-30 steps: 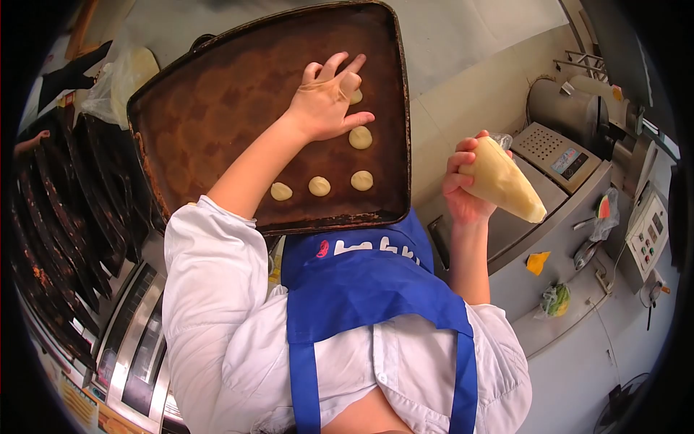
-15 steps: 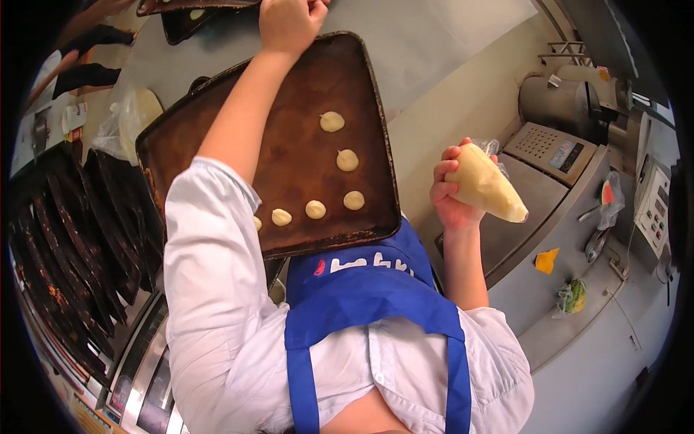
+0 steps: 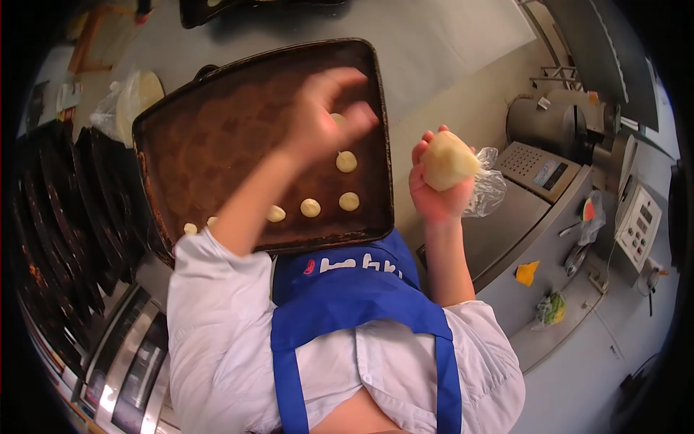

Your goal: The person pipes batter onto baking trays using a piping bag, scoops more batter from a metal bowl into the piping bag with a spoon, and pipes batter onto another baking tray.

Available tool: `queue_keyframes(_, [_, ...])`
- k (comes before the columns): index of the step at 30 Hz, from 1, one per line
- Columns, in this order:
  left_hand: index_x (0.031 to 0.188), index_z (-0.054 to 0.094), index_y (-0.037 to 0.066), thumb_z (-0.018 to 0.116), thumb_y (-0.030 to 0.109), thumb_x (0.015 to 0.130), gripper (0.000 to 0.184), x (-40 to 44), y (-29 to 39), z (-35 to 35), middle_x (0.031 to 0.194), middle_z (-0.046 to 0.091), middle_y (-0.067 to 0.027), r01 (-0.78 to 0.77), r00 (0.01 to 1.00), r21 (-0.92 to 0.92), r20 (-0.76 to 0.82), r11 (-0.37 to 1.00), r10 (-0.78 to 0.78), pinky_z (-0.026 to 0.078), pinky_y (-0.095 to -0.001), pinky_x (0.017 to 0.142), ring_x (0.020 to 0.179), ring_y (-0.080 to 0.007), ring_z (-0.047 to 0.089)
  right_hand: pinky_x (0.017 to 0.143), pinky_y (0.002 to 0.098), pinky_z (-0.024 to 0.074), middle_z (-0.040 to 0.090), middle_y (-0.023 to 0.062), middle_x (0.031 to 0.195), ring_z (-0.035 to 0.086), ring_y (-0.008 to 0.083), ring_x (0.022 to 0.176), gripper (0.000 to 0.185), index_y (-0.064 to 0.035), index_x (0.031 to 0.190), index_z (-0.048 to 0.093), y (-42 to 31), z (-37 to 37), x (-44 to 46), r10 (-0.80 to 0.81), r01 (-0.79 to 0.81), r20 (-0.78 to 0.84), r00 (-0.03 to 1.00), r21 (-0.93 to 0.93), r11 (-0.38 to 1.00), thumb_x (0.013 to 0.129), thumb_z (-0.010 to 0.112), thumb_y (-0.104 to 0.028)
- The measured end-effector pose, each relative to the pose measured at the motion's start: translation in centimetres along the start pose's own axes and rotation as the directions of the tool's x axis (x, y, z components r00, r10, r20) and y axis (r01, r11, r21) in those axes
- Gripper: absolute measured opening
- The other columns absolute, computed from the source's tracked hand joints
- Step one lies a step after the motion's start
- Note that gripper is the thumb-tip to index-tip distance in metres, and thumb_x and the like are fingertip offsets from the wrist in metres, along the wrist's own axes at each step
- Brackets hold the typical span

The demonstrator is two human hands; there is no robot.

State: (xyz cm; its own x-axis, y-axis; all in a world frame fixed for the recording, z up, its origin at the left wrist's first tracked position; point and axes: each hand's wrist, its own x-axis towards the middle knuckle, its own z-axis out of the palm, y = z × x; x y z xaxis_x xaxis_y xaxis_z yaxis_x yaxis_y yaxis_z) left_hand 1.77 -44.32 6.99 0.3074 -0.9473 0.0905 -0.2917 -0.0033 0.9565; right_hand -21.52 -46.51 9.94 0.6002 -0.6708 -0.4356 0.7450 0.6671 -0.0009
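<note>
A dark, stiff-looking baking tray (image 3: 217, 145), likely best gripped by its rim, sits on the grey surface (image 3: 426, 50), bearing pale batter rounds (image 3: 310, 208) that appear soft and easily smeared, along its near and right edges. The left hand (image 3: 318, 119), blurred above the tray's far right part, spreads thumb and fingers apart with nothing visible in its grasp; whether it touches a round is unclear. At right, the right hand (image 3: 439, 201) curls around a piping bag (image 3: 450, 160), seemingly soft, squeezable and best cradled by its full body.
</note>
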Motion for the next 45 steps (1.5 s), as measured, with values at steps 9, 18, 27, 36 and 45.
queue_keyframes(9, [0.109, 0.053, 0.008, 0.058, 0.035, 0.088, 0.035, -1.4, 4.1, 5.7, 0.111, 0.057, -0.0079, 0.057, 0.746, -0.923, 0.292, -0.380, -0.598, 0.042, -0.0386, 0.096, 0.105, -0.0210, 0.054, 0.102, 0.0463, 0.0357, 0.059, 0.0164, 0.110, 0.048, 0.0316, 0.120, 0.068, 0.0016, 0.099, 0.059, 4.4, 5.3, 5.6, -0.231, 0.539, 0.663, 0.712, -0.727, -0.424, 0.099, 0.015, -0.050])
queue_keyframes(18, [0.103, 0.052, 0.009, 0.053, 0.039, 0.088, 0.034, 3.3, 4.0, 4.2, 0.101, 0.057, -0.0059, 0.094, 0.842, -0.755, 0.408, -0.649, -0.353, 0.045, -0.0352, 0.091, 0.096, -0.0194, 0.056, 0.102, 0.0497, 0.0344, 0.063, 0.0188, 0.092, 0.056, 0.0339, 0.108, 0.062, -0.0049, 0.072, 0.046, 5.3, 7.3, 11.7, -0.119, 0.764, 0.812, 0.572, -0.580, -0.281, 0.098, 0.014, -0.051])
queue_keyframes(27, [0.104, 0.049, 0.010, 0.045, 0.046, 0.091, 0.039, 5.1, 0.0, 5.5, 0.105, 0.055, -0.0053, 0.047, 0.788, -0.797, 0.400, -0.602, -0.468, 0.041, -0.0381, 0.096, 0.102, -0.0202, 0.054, 0.095, 0.0475, 0.0415, 0.061, 0.0147, 0.082, 0.056, 0.0341, 0.104, 0.048, -0.0051, 0.069, 0.044, 4.9, 5.6, 14.8, -0.213, 0.600, 0.608, 0.765, -0.793, -0.111, 0.101, 0.029, -0.038])
queue_keyframes(36, [0.105, 0.054, 0.008, 0.043, 0.050, 0.090, 0.046, 5.0, -1.4, 6.2, 0.107, 0.058, -0.0051, 0.116, 0.818, -0.812, 0.405, -0.572, -0.409, 0.042, -0.0343, 0.093, 0.102, -0.0183, 0.055, 0.085, 0.0403, 0.0440, 0.052, 0.0074, 0.059, 0.055, 0.0205, 0.071, 0.050, -0.0082, 0.059, 0.037, 5.4, 5.2, 16.1, -0.339, 0.578, 0.580, 0.741, -0.807, -0.117, 0.100, 0.032, -0.035])
queue_keyframes(45, [0.105, 0.055, 0.007, 0.043, 0.048, 0.090, 0.045, 5.8, -1.4, 6.1, 0.102, 0.059, -0.0056, 0.129, 0.774, -0.817, 0.437, -0.561, -0.459, 0.043, -0.0334, 0.090, 0.099, -0.0183, 0.056, 0.087, 0.0421, 0.0446, 0.054, 0.0085, 0.059, 0.056, 0.0215, 0.069, 0.049, -0.0083, 0.059, 0.038, 6.6, 6.3, 16.0, -0.472, 0.517, 0.534, 0.701, -0.837, -0.179, 0.100, 0.031, -0.034])
